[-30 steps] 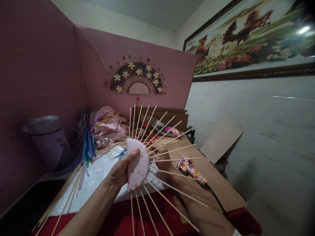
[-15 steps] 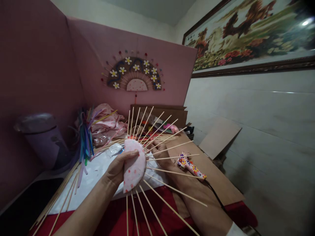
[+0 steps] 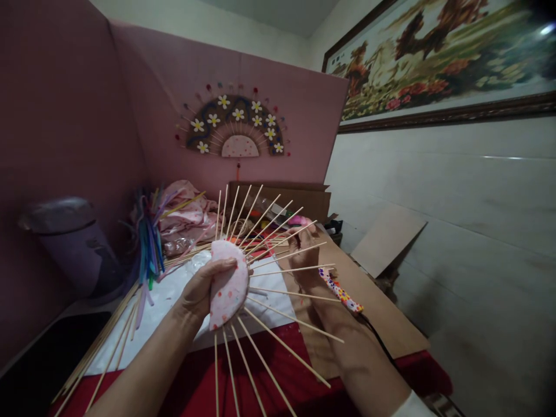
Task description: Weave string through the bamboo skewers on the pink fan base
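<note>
My left hand (image 3: 197, 292) is closed on a half-round, pink-dotted fan base (image 3: 226, 298), thumb on its front and fingers behind. Thin wooden sticks (image 3: 289, 269) spread out from its curved edge like rays. Behind the upper right sticks is my right hand (image 3: 304, 255), its fingers curled together near a stick's outer part. What they hold, if anything, is hard to make out. Just right of that wrist, a flower-patterned tool with a black cord, shaped like a glue gun (image 3: 341, 292), lies partly hidden on brown cardboard (image 3: 382, 313).
A finished fan (image 3: 238, 124) with white flowers hangs on the pink panel. Coloured fuzzy stems (image 3: 150, 243), pink dotted cloth (image 3: 185, 202) and loose sticks (image 3: 98, 347) lie at left, beside a lidded purple bin (image 3: 76, 249). White sheeting (image 3: 134, 333) covers part of the red cloth (image 3: 278, 365).
My right hand has moved right and up, away from the fan base toward the sticks' outer ends. The base in my left hand has shifted slightly left.
</note>
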A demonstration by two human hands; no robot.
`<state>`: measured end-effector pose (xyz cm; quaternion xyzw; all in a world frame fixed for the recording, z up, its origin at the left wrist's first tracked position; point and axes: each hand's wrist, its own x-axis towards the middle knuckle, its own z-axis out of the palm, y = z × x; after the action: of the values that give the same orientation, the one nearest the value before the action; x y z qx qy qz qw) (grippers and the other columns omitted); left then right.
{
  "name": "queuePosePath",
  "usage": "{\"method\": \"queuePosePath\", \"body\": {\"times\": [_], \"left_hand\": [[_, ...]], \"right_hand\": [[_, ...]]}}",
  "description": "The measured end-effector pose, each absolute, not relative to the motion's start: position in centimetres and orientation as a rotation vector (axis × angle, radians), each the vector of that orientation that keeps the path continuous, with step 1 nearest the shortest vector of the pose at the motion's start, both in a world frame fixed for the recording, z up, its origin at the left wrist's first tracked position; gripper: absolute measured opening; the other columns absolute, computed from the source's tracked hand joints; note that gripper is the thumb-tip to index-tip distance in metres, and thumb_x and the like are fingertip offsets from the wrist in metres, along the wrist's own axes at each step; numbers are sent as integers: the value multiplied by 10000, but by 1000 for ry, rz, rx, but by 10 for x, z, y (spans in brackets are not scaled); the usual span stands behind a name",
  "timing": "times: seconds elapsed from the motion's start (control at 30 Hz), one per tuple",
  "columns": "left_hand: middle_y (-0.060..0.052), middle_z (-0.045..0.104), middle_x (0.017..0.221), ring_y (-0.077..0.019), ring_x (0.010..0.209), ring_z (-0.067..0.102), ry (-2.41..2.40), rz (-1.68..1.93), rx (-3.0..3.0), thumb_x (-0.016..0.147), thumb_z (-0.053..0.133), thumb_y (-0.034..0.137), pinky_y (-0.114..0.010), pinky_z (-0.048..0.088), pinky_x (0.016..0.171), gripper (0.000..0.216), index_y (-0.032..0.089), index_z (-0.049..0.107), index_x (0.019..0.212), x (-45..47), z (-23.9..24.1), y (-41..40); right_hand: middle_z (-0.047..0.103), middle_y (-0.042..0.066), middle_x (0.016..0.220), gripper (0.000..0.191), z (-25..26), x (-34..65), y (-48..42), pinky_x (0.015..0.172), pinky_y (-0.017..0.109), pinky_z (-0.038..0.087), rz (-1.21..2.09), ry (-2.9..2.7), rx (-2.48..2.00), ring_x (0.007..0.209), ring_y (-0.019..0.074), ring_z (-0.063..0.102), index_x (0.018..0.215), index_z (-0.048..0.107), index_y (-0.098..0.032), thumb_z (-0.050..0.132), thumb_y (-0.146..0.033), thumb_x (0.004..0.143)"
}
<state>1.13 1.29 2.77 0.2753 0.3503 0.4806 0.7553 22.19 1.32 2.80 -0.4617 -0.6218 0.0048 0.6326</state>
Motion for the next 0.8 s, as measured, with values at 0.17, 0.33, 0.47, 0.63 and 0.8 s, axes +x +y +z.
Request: {"method": "queuePosePath", "body": {"times": [0.17, 0.33, 0.47, 0.63, 0.8], "left_hand": [[-119, 692, 597, -211, 492, 653, 766, 1040, 552, 684, 555, 45, -287, 554, 476, 97, 59, 650, 694, 11, 29, 13], [-117, 681, 562, -208, 449, 637, 822, 997, 541, 688, 558, 36, -282, 541, 435, 89, 63, 636, 658, 10, 29, 14], [-124, 686, 578, -204, 467, 645, 839, 970, 542, 689, 561, 27, -274, 547, 461, 83, 51, 640, 692, 11, 28, 16], [-125, 683, 575, -210, 461, 642, 870, 899, 530, 688, 570, 32, -284, 547, 455, 74, 43, 638, 715, 13, 26, 17], [-129, 692, 604, -215, 492, 654, 822, 875, 560, 672, 589, 36, -288, 556, 485, 76, 46, 644, 724, 11, 23, 16]], "right_hand": [[599, 58, 826, 120, 22, 233, 49, 747, 341, 444, -262, -1323, -1077, 806, 198, 560, 846, 558, -186, 446, -222, 867], [592, 51, 823, 136, 21, 246, 57, 738, 316, 440, -467, -1262, -957, 812, 176, 566, 855, 535, -180, 400, -170, 870], [587, 41, 798, 101, 26, 249, 54, 714, 296, 441, -478, -1188, -975, 767, 161, 565, 836, 540, -172, 447, -199, 865], [589, 26, 788, 135, 25, 255, 55, 690, 281, 440, -390, -1102, -1008, 733, 155, 567, 826, 550, -183, 452, -266, 870], [588, 17, 701, 160, 23, 251, 67, 626, 272, 432, -149, -1129, -1070, 647, 152, 537, 766, 564, -173, 494, -307, 819]]}}
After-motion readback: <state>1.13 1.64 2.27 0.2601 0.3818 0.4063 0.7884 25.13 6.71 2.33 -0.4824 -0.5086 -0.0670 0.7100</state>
